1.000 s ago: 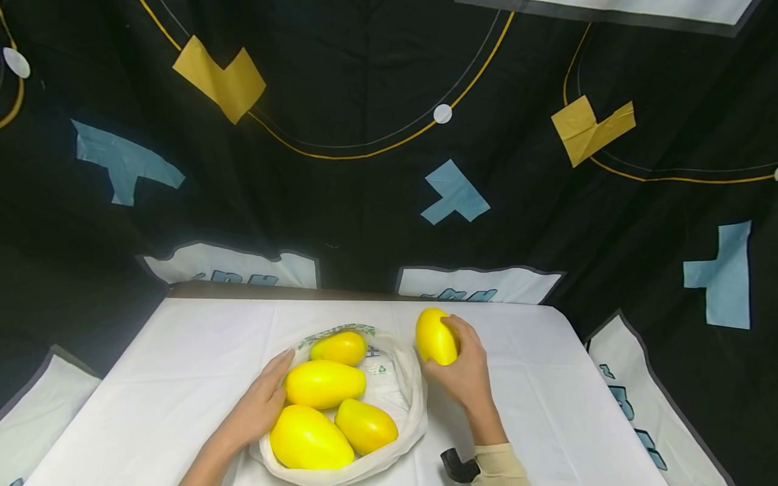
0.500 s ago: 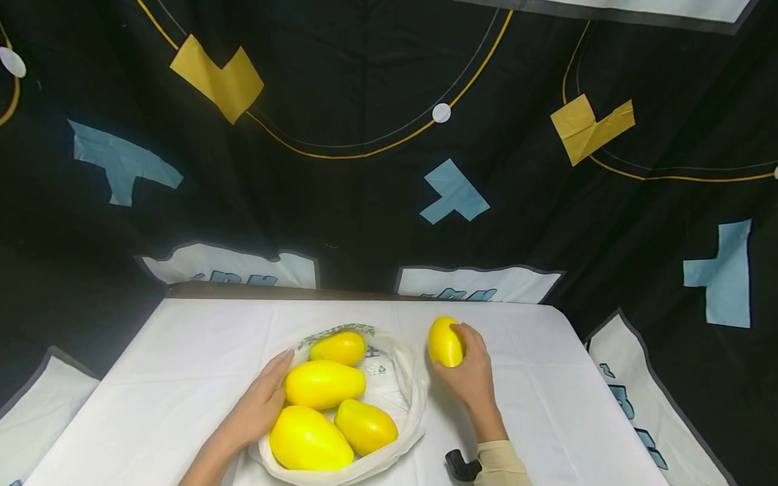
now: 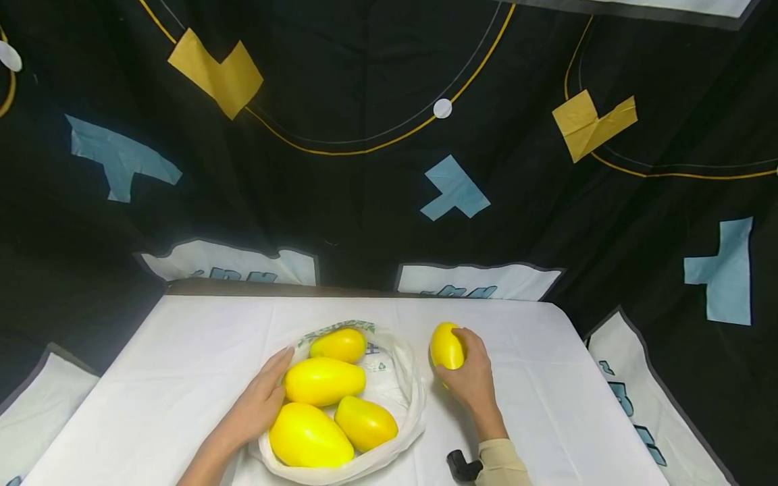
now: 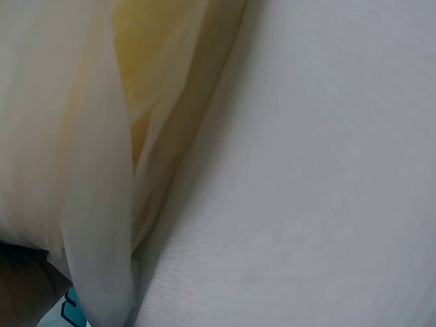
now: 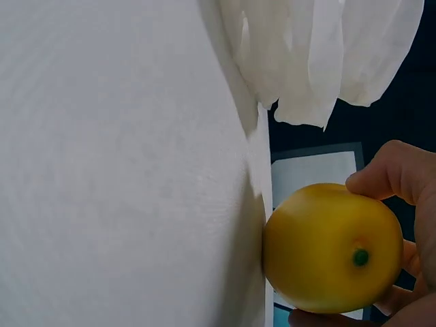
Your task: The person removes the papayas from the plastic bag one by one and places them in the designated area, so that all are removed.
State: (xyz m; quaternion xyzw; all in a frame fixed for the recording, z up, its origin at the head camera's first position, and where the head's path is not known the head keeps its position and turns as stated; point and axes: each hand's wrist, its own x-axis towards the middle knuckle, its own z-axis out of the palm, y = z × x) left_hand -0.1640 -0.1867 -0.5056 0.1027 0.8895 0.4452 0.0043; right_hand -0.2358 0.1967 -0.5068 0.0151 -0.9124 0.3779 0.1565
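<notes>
A white plastic bag (image 3: 410, 405) stands on the table with its mouth rolled wide. Inside it lie several yellow mangoes (image 3: 325, 382). At the bag's left rim rests my left hand (image 3: 258, 403), its fingers straight along the edge; the left wrist view shows only the bag's side (image 4: 95, 170) and tabletop. To the right of the bag, my right hand (image 3: 473, 374) grips another yellow mango (image 3: 446, 345) between thumb and fingers. In the right wrist view this mango (image 5: 320, 252) turns its green stem spot outward, close against the tabletop; whether it touches is unclear.
A white cloth covers the table (image 3: 547, 405). A black strap-like piece (image 3: 463, 466) sits by the right sleeve (image 3: 503, 462). Behind the table hangs a black curtain (image 3: 340, 216) with blue and gold patches.
My right hand has moved slightly right and toward me with its mango, away from the bag. The left hand and the bag stay where they were.
</notes>
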